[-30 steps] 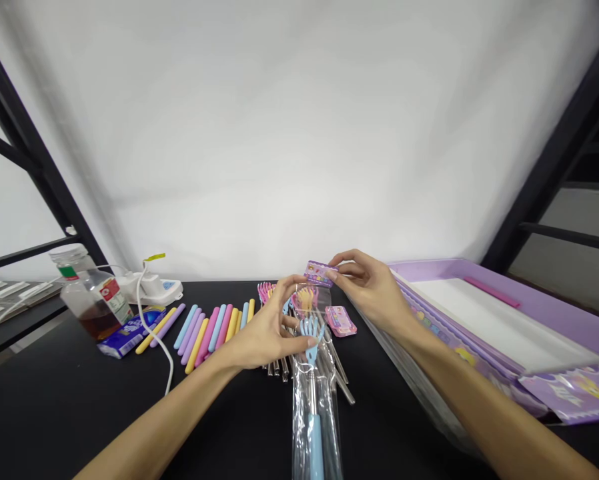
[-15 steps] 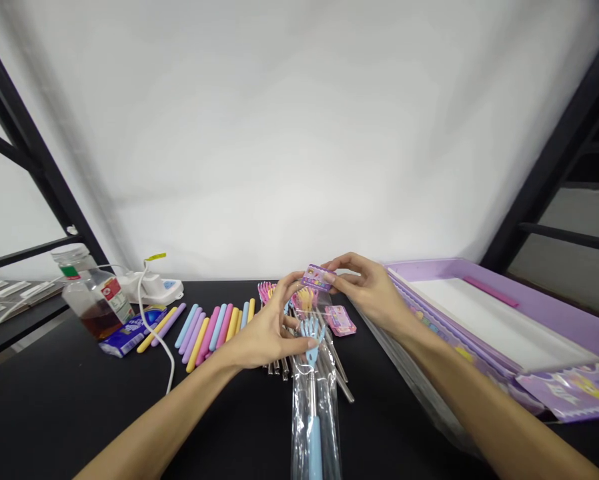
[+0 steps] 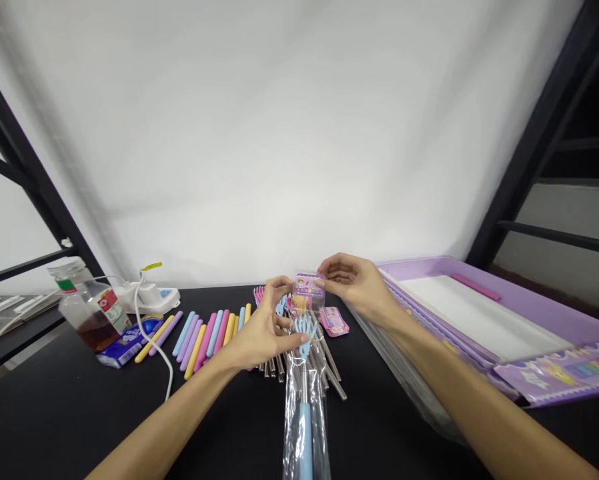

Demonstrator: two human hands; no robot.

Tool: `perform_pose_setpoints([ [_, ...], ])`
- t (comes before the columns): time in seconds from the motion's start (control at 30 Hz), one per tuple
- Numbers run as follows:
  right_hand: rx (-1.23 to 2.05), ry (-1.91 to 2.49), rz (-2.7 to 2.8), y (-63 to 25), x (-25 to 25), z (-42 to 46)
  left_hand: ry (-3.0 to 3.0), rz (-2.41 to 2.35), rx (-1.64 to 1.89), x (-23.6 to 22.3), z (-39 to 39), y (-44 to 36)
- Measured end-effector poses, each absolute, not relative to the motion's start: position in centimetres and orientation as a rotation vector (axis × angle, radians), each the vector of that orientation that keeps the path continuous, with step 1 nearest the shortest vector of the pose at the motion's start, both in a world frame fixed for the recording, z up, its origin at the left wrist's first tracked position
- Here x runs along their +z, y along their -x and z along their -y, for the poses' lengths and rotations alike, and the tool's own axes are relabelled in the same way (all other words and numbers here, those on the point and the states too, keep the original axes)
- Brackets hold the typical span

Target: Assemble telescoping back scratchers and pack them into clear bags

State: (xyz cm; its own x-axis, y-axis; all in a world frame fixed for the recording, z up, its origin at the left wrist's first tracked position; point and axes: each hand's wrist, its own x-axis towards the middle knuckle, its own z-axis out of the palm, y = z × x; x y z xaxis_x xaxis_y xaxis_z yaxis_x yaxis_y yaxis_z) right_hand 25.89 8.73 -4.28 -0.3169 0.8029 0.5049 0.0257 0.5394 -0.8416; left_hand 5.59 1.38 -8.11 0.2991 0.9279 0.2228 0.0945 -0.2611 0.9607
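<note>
My right hand [image 3: 357, 287] pinches the top of a small clear plastic bag [image 3: 307, 300] with a purple printed header card [image 3: 309, 283]. A yellow plastic claw shows through the bag. My left hand [image 3: 264, 327] grips the bag's left side from below. Under my left fingers lies a long clear bag [image 3: 304, 427] holding a blue back scratcher [image 3: 304, 330]. A pink printed card [image 3: 333, 322] lies just right of it. Pastel plastic handles [image 3: 204, 340] lie left of my left hand, and steel rods [image 3: 279, 367] lie beneath it.
A bottle of brown liquid [image 3: 92, 313], a blue packet [image 3: 124, 347] and a white power strip [image 3: 149, 297] with a white cable stand at the left on the black table [image 3: 79, 413]. A purple box [image 3: 479, 307] sits right. Black metal frames [image 3: 529, 133] flank a white backdrop.
My hands have drawn closer together on the small bag, and my left fingers have moved up onto it. The whole scene has shifted slightly left in view.
</note>
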Motion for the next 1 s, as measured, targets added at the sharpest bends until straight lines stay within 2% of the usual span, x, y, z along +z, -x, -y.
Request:
perform_pose_setpoints([
  [0.47, 1.037, 0.746, 1.828, -25.79, -4.33, -9.04, -1.627, -0.904, 1.155, -7.57, -1.60, -5.83],
  [0.87, 1.162, 0.765, 1.683, -25.46, -4.28, -8.74, -1.585, -0.947, 1.068, -7.56, -1.56, -5.16],
  [1.0, 1.110, 0.803, 1.675, -25.07, -4.32, -8.40, -1.591, -1.008, 1.031, -7.47, -1.35, -5.32],
])
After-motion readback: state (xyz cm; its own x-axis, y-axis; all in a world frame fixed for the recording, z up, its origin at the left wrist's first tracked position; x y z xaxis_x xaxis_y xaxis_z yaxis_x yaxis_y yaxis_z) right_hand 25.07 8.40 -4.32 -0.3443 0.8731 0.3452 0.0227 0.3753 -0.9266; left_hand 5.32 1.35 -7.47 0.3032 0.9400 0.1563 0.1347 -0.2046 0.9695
